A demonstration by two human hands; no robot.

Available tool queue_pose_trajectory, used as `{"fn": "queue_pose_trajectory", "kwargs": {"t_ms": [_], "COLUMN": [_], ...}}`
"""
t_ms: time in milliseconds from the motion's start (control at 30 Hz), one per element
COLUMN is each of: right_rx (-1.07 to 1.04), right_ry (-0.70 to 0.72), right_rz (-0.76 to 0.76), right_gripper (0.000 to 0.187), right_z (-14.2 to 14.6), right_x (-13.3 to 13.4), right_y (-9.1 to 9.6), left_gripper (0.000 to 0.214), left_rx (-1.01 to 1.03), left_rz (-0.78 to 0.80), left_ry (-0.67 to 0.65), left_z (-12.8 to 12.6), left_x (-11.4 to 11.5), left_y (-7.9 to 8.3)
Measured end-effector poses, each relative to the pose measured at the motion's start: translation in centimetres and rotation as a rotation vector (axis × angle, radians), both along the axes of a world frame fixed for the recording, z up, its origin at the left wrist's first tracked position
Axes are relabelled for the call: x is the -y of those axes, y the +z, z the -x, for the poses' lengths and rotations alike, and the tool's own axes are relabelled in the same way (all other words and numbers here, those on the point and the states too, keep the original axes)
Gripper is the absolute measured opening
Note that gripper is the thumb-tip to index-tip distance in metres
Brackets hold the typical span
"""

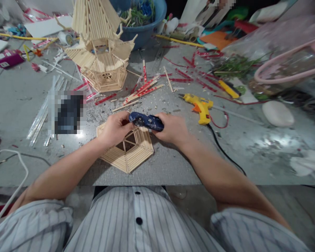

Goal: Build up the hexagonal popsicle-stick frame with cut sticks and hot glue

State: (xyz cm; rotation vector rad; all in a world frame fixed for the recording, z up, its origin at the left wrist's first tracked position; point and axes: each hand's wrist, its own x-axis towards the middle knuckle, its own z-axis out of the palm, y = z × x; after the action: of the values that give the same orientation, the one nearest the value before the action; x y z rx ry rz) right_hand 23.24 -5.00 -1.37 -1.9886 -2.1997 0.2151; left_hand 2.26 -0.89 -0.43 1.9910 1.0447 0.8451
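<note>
"Looking down, where do we find the left hand [114,127] and the right hand [171,127]?"

"Close together over the stick panel [127,161], with a dark blue tool [147,121] between them. The right is wrapped around the tool's right end, likely for a firm grip."

"And the left?"

"Its thumb and fingers meet at the tool's other end; we cannot tell whether they pinch the tool itself or something small beside it."

"Why does the panel lie there?"

"It rests flat on the tabletop [173,165], near the front edge, probably for easy reach. We see the glue gun [201,106] to the right and loose sticks [143,90] beyond, seemingly kept handy."
</note>
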Motion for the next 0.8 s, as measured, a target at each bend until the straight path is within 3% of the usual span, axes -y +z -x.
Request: {"fn": "queue_pose_trajectory", "kwargs": {"t_ms": [233, 333, 467, 633, 800], "right_rx": [0.042, -0.028, -0.093, -0.094, -0.084], "right_ry": [-0.041, -0.027, -0.031, 0.057, 0.092], "right_rz": [0.017, -0.075, -0.138, -0.154, -0.169], "right_gripper": [0.035, 0.043, 0.055, 0.049, 0.047], "right_z": [0.4, 0.0, -1.0, -1.0, -0.6], "right_x": [0.1, -0.2, -0.7, -0.7, -0.5], "right_y": [-0.3, -0.6, -0.9, -0.7, -0.6], "left_gripper": [0.011, 0.012, 0.015, 0.016, 0.022], "left_rx": [0.047, 0.026, 0.061, 0.040, 0.014], "left_rz": [0.071, 0.089, 0.026, -0.112, -0.139], "left_ry": [-0.008, 0.017, -0.002, -0.036, -0.044], "left_z": [-0.3, -0.4, -0.2, 0.0, 0.0], "left_x": [0.1, 0.2, 0.1, -0.3, -0.4], "left_y": [0.2, 0.4, 0.3, -0.2, -0.4]}}
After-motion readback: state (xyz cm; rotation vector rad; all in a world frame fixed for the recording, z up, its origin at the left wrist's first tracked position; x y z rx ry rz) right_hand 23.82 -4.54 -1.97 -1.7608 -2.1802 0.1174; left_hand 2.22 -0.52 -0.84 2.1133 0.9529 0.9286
